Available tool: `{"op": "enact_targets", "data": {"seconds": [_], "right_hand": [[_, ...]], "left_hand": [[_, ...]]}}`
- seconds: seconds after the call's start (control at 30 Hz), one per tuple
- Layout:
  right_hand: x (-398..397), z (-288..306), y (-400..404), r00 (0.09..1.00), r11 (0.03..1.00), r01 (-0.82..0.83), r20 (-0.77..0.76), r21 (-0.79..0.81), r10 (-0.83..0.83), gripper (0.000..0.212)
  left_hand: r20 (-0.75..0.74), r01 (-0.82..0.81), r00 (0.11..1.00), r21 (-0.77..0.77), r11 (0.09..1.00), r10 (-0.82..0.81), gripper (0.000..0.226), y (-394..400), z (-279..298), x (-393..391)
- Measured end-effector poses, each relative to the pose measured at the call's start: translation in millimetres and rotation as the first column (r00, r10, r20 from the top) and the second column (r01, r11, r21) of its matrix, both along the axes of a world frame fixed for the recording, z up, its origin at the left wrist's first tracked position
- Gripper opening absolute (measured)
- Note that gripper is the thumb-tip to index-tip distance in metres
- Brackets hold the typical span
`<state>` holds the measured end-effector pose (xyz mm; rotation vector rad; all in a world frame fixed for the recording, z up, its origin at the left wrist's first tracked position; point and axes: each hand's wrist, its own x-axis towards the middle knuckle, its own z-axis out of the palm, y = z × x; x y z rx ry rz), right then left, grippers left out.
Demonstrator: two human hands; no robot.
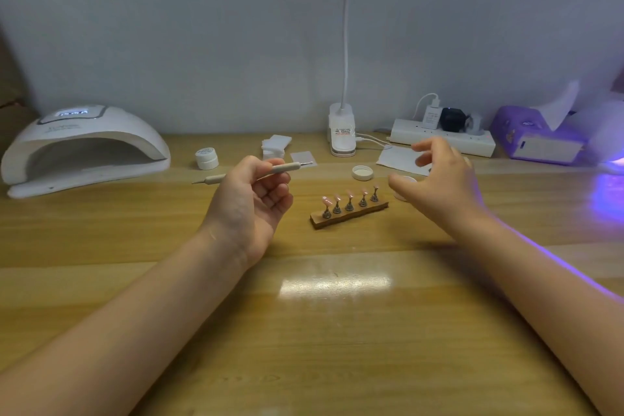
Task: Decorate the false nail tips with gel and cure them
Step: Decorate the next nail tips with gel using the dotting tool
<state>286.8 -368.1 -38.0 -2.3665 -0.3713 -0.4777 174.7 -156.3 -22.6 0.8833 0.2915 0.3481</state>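
A wide wooden table (337, 331) fills the view, its near half bare between two forearms. At far left sits a white arched nail-curing lamp (84, 145), its mouth open toward the centre. At far right, a purple tissue box (537, 135) lies beside a white power strip (442, 138) against the wall.

In the middle, a small wooden strip stand (349, 214) holds five pale pink false nail tips (349, 194) upright on metal pegs, with open table all around it.

The left hand (250, 199), palm up and left of the stand, pinches a slim beige dotting pen (256, 172) between curled fingers. The right hand (439, 179) hovers right of the stand, fingers spread apart, holding nothing, over a small open white jar (403, 181) whose contents are hidden.

A loose white cap (362, 172) lies behind the stand; a closed white jar (207, 158) stands farther left.
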Motion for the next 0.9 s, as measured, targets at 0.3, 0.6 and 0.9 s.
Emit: {"op": "enact_targets", "data": {"seconds": [0.3,0.6,0.9], "right_hand": [[-51,-4,47,0.967,0.944,-0.255,-0.071,-0.21,0.245,0.025],[-49,-21,55,0.959,0.935,-0.283,-0.097,-0.212,0.268,0.024],[-46,-23,57,0.955,0.933,-0.295,-0.081,-0.206,0.284,0.024]], "left_hand": [[-0.05,-0.082,0.995,-0.001,0.997,0.082,0.02,5,-14,6],[-0.065,-0.136,0.989,0.0,0.991,0.135,0.02,5,-26,9],[-0.04,-0.137,0.989,0.05,0.989,0.139,0.021,2,-30,9]]}}
